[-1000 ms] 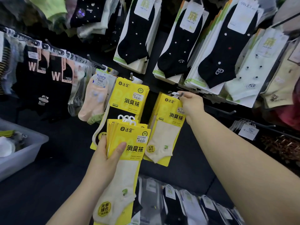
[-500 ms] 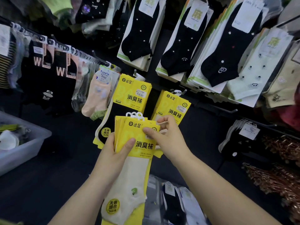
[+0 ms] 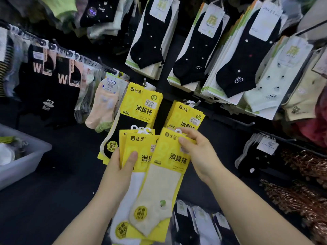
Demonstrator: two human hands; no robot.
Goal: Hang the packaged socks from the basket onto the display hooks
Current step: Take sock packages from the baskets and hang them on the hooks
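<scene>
My left hand (image 3: 122,167) grips a stack of yellow-carded sock packs (image 3: 136,149) with white hangers at the top. My right hand (image 3: 198,152) pinches the top corner of one cream sock pack (image 3: 164,175), which is fanned off to the right of the stack. Behind, two display hooks carry the same yellow packs: a black-sock bunch (image 3: 141,103) on the left and a cream bunch (image 3: 187,115) on the hook (image 3: 193,103) at the right. A grey basket (image 3: 26,161) sits at the far left.
Black and pale dotted socks (image 3: 198,50) hang in rows above. Black "W" packs (image 3: 62,75) and a peach pair (image 3: 104,106) hang to the left. Copper-coloured hangers (image 3: 300,174) are piled at the right. More packs (image 3: 198,223) hang below my arms.
My right hand left the hook with the cream bunch, came down to the stack, and has pulled one cream pack off to the right. The left hand kept its hold.
</scene>
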